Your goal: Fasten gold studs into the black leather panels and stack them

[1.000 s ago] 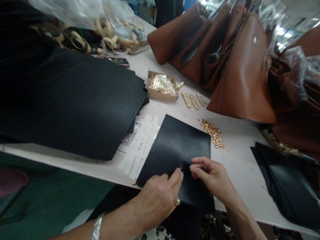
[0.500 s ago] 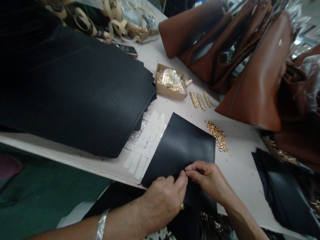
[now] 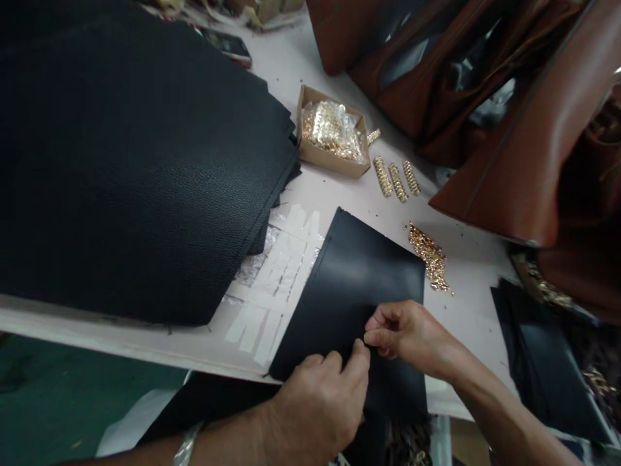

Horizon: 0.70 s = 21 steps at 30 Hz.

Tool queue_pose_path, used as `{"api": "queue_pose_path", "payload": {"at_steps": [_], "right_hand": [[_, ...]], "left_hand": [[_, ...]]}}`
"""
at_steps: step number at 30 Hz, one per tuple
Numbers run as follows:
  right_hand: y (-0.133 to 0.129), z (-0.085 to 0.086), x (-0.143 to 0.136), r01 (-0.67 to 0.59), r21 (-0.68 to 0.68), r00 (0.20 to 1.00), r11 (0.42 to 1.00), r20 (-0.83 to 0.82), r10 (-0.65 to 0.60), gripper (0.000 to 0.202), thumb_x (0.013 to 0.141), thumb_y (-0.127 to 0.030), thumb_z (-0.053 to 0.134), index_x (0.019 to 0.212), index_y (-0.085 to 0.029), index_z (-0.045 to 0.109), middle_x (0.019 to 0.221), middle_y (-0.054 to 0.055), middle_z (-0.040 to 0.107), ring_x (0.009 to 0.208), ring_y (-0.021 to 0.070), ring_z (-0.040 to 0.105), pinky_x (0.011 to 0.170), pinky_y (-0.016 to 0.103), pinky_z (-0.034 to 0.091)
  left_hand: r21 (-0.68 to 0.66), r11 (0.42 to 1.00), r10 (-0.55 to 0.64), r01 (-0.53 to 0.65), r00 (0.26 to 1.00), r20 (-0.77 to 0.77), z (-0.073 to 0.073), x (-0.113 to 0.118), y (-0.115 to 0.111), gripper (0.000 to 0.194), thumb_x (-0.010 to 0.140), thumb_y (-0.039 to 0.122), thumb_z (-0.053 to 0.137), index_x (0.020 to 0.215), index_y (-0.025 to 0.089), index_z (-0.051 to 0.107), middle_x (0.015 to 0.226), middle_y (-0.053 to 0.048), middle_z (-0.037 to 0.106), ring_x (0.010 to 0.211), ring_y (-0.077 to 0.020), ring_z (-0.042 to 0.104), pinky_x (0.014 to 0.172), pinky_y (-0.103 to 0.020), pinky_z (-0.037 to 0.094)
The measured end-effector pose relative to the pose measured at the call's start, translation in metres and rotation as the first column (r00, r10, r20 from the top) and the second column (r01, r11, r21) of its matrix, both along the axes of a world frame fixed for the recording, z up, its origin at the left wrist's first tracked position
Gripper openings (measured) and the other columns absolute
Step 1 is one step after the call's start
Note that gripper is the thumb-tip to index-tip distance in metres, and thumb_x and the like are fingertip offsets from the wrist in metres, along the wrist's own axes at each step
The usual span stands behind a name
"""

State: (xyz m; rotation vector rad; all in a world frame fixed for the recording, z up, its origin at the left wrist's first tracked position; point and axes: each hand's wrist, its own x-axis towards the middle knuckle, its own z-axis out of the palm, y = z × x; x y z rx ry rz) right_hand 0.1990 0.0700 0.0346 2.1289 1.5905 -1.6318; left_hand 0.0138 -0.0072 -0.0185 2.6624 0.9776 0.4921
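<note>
At table's near edge, black leather panel (image 3: 359,285) lies flat, long axis running away from hands toward upper right. Left hand (image 3: 315,401) and right hand (image 3: 407,333) meet fingertip to fingertip on near part — both pinched shut on panel, equally close.

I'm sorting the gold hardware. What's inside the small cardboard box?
The box holds a clear bag of gold metal parts, piled to the rim. The bag covers the box's bottom, so anything under it cannot be seen.
</note>
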Motion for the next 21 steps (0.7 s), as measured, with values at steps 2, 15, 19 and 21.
{"api": "queue_pose_path", "payload": {"at_steps": [2,15,19,21], "right_hand": [[0.005,0.002,-0.001,0.018,-0.042,1.000,0.999,0.010,-0.017,0.012,0.069,-0.026,0.071,0.069,-0.018,0.061,0.052,-0.003,0.059,0.049,0.0120,0.057,0.046,0.022,0.044],[-0.018,0.015,-0.011,-0.008,0.344,0.998,0.939,0.060,-0.014,0.011,0.074,-0.024,0.072,0.083,-0.020,0.068,0.066,-0.003,0.065,0.060,0.0129,0.058,0.056,0.023,0.044],[-0.078,0.060,0.008,0.175,0.681,0.984,0.711,-0.107,-0.140,0.014,0.086,-0.033,0.064,0.076,-0.024,0.069,0.072,0.001,0.067,0.069,0.0174,0.061,0.065,0.028,0.048],[-0.112,0.073,0.024,0.201,0.629,0.971,0.751,-0.229,-0.068,0.024,0.087,-0.037,0.063,0.069,-0.025,0.071,0.064,0.003,0.064,0.062,0.0180,0.060,0.061,0.029,0.046]], "left_hand": [[0.008,1.000,0.003,-0.003,1.000,0.005,-0.001,0.000,0.000,0.040,0.096,0.027,0.041,0.126,0.008,0.061,0.130,-0.012,0.064,0.068,-0.0172,0.057,0.050,-0.032,0.044],[-0.082,0.996,-0.039,0.042,0.998,0.040,-0.006,-0.006,0.005,0.045,0.080,0.015,0.053,0.124,0.013,0.060,0.115,-0.009,0.070,0.079,-0.0209,0.066,0.064,-0.030,0.055],[-0.174,0.985,0.040,0.013,0.955,0.295,-0.007,-0.010,0.009,0.042,0.081,0.009,0.046,0.119,0.016,0.062,0.099,-0.006,0.069,0.082,-0.0186,0.068,0.071,-0.027,0.058],[-0.239,0.971,0.099,0.006,0.901,0.422,-0.004,-0.013,0.010,0.041,0.087,0.008,0.040,0.121,0.017,0.061,0.100,-0.006,0.066,0.083,-0.0150,0.068,0.074,-0.023,0.057]]}}
